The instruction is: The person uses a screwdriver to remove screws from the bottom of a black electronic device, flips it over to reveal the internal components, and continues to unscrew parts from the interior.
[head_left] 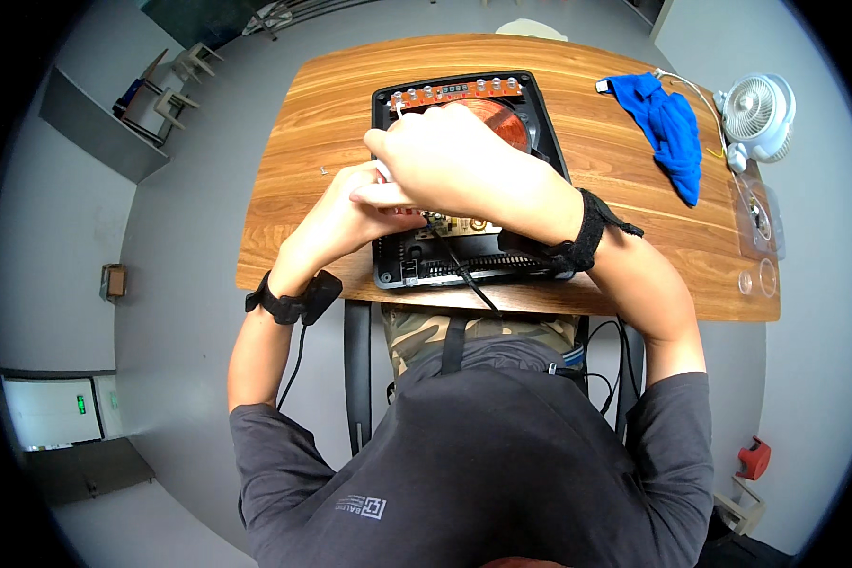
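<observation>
An opened induction cooker lies on the table, its black housing [385, 276] holding a round copper coil [506, 123] and an orange strip board [456, 92] along the far edge. Nearer me, part of a circuit board [469, 226] shows below my hands. My right hand [450, 156] is over the cooker's middle, fingers curled, hiding much of the inside. Close against it, my left hand [350, 216] has its fingers bent together at the housing's left side. Between the hands a bit of something white [382, 171] shows; its kind is hidden. A black cord [464, 269] runs from the housing toward me.
On the wooden table [322, 104], a blue cloth [663, 128] lies to the right, beside a small white fan [759, 115] with its cable. Clear plastic containers [757, 222] stand by the right edge. A tiny piece [323, 171] lies left of the cooker. Both wrists wear black straps.
</observation>
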A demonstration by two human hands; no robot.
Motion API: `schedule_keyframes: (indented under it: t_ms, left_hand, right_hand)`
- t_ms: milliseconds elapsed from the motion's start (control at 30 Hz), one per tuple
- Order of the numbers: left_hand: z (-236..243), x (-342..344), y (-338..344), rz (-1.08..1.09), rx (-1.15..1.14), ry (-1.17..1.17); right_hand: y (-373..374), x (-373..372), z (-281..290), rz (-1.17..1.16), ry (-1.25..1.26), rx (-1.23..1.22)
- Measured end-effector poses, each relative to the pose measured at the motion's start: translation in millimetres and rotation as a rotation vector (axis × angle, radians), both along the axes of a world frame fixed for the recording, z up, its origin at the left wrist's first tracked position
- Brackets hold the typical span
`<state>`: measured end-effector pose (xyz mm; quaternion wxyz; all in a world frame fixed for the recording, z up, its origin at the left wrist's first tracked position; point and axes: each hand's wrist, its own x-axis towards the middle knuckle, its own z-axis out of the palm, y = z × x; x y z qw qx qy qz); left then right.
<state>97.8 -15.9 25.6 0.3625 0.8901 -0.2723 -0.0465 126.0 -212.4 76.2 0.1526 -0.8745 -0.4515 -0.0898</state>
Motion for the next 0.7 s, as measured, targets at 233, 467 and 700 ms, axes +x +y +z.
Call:
schedule_keyframes:
  t_ms: [233, 467, 700]
  left_hand:
    - [11, -2, 2, 0.047, -0.06, 0.101]
    - [5, 4, 13, 0.064, -0.037, 0.13]
    - [4, 2, 9, 0.087, -0.071, 0.154]
  right_hand:
    - [1, 8, -7, 0.066, 0.061, 0.132]
    - [2, 8, 3, 0.191, 0.082, 0.083]
    - [7, 5, 19, 0.102, -0.058, -0.097]
